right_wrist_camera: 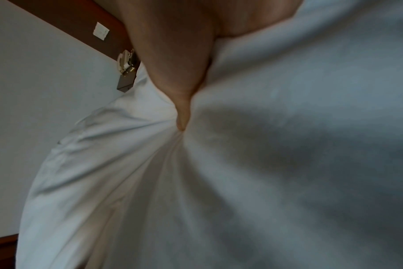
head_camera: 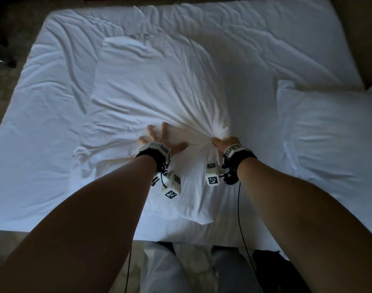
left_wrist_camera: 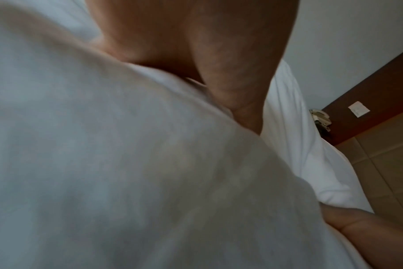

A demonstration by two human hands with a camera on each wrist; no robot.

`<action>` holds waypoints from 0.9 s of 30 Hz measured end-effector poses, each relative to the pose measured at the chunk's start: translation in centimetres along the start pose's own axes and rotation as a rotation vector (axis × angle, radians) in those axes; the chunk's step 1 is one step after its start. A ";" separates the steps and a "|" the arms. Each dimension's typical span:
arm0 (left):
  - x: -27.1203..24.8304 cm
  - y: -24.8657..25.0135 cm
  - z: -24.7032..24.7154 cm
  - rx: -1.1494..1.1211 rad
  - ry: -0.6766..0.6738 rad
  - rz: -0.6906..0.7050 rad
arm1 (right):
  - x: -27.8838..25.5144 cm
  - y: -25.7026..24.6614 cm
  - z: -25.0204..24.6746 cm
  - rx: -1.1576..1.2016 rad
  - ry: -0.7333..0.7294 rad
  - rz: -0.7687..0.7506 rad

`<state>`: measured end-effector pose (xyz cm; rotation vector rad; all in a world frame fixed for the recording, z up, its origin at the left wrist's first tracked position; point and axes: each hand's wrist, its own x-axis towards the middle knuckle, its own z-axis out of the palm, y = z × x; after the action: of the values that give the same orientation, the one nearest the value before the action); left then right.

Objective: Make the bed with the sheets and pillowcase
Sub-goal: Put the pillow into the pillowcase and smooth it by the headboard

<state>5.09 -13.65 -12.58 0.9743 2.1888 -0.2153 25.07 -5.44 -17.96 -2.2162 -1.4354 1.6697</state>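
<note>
Fingers of the right hand (head_camera: 224,142) bunch a fistful of white pillowcase (head_camera: 159,85), the cloth puckering into folds that fan out from the grip; the thumb (right_wrist_camera: 183,116) digs into the gather. The left hand (head_camera: 159,138) lies spread and flat, fingers straight, pressing the same pillow down just beside the other hand and gripping nothing. The pillow sits mid-bed, its near end toward the person standing at the edge. It looks soft and light, yielding under the palm; the thin cotton will likely slide over the filling, so a hold at the hem or corners seems surest. A second pillow (head_camera: 333,132) rests to the right. Beneath them a rumpled white sheet (head_camera: 43,106) covers the mattress. A wood panel (right_wrist_camera: 85,23) carries a pale switch plate (right_wrist_camera: 101,31) in the dim room.
</note>
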 end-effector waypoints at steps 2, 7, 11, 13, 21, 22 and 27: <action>-1.7 2.2 2.2 -0.002 -0.025 0.011 | -0.2 2.8 -2.8 -0.009 0.008 0.017; -4.9 7.7 6.3 0.001 -0.014 0.062 | -0.6 8.2 -10.0 -0.016 0.042 0.064; -6.5 12.7 7.9 -0.043 -0.004 0.136 | -0.2 10.8 -15.8 -0.047 0.075 0.055; -6.5 14.5 8.3 -0.003 -0.027 0.149 | 0.4 12.0 -17.7 -0.055 0.078 0.067; -4.8 16.6 9.4 0.050 -0.007 0.131 | 2.3 14.7 -18.9 -0.152 -0.052 0.107; -4.5 16.8 9.1 0.069 0.011 0.149 | 2.3 14.5 -19.1 -0.164 -0.073 0.122; -2.4 19.8 6.9 0.072 0.051 0.205 | 4.3 12.6 -20.5 -0.122 -0.057 0.112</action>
<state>23.89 -4.09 -13.41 1.2483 2.1207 -0.1755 48.88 -0.02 -18.74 -2.3727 -1.4904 1.7369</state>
